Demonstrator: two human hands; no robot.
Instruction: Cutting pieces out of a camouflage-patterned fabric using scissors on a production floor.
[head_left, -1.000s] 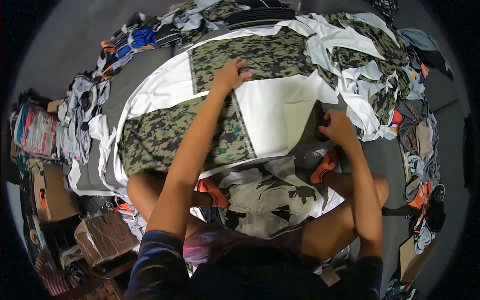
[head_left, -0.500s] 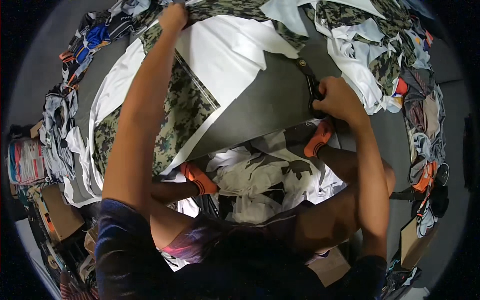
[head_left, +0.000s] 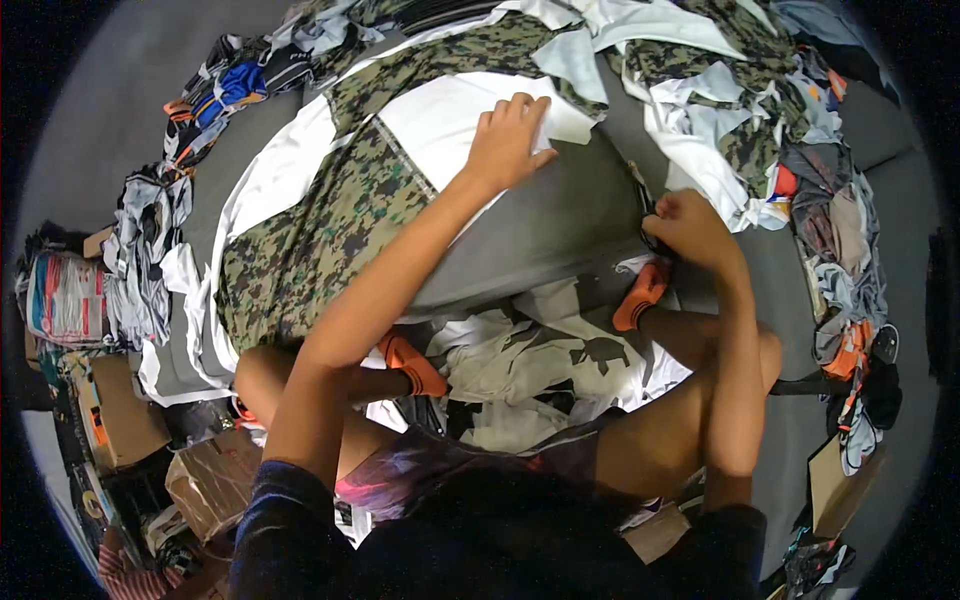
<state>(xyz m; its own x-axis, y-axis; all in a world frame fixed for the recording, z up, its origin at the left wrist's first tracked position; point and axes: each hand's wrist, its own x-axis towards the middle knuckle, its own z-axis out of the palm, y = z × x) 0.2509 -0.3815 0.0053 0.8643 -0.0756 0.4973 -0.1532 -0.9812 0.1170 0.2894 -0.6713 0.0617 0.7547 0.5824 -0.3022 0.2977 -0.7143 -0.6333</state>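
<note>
A large camouflage-print fabric (head_left: 330,210) with white panels is spread over a grey surface in front of me. My left hand (head_left: 508,142) rests over the edge of its white panel (head_left: 440,115), fingers spread and thumb apart. Farther right, my right hand (head_left: 695,235) is closed around the handles of dark scissors (head_left: 641,190). Their blades point away from me, just right of the fabric's white end, and my fist hides most of the handles.
Camouflage and white scraps (head_left: 700,110) are heaped at the far right. Fabric offcuts (head_left: 540,350) lie between my orange-socked feet. Garment piles (head_left: 145,240) line the left, near cardboard boxes (head_left: 125,410). More mixed clothes (head_left: 845,230) run down the right side.
My left hand has come from the fabric's far left edge toward the right, onto the white panel. My right hand with the scissors has shifted slightly nearer and right. The fabric lies differently.
</note>
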